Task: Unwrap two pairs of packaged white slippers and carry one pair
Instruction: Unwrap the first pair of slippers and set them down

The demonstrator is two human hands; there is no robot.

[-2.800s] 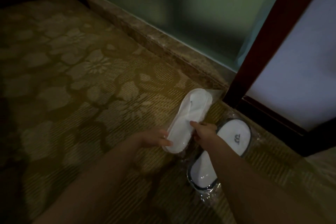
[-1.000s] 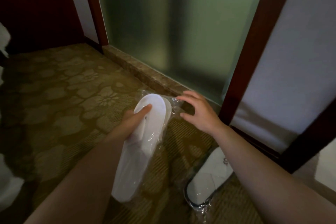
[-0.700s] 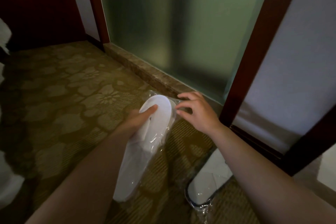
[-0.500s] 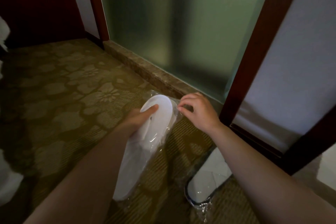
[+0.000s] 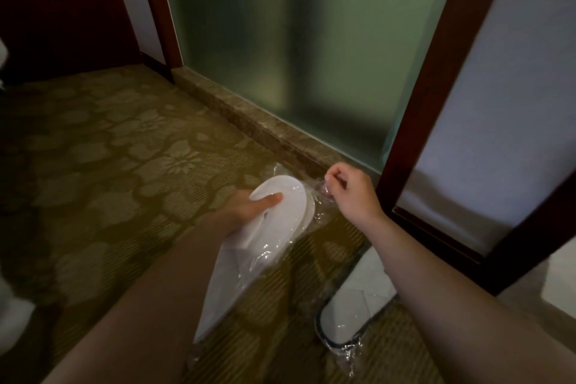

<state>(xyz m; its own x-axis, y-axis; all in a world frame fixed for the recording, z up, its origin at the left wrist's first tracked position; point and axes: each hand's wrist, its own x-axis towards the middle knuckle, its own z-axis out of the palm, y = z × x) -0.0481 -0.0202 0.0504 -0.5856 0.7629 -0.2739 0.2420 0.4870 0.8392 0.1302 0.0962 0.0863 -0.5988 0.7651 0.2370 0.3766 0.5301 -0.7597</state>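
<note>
A pair of white slippers (image 5: 274, 227) in a clear plastic wrapper is held above the carpet in the middle of the head view. My left hand (image 5: 249, 210) grips it from the left, thumb across the sole. My right hand (image 5: 349, 190) pinches the wrapper's (image 5: 318, 196) top corner, pulled taut to the right of the slippers. A second wrapped pair (image 5: 355, 302), white with dark trim, lies on the carpet under my right forearm, partly hidden by it.
A patterned olive carpet (image 5: 124, 165) covers the floor. A stone sill (image 5: 249, 121) runs under a frosted glass panel (image 5: 296, 40). Dark wooden frames (image 5: 420, 87) stand right of the glass. Something white (image 5: 12, 321) sits at the left edge.
The first pair was lifted from the floor. My right hand closed from spread fingers into a pinch on the wrapper corner and pulled it to the right.
</note>
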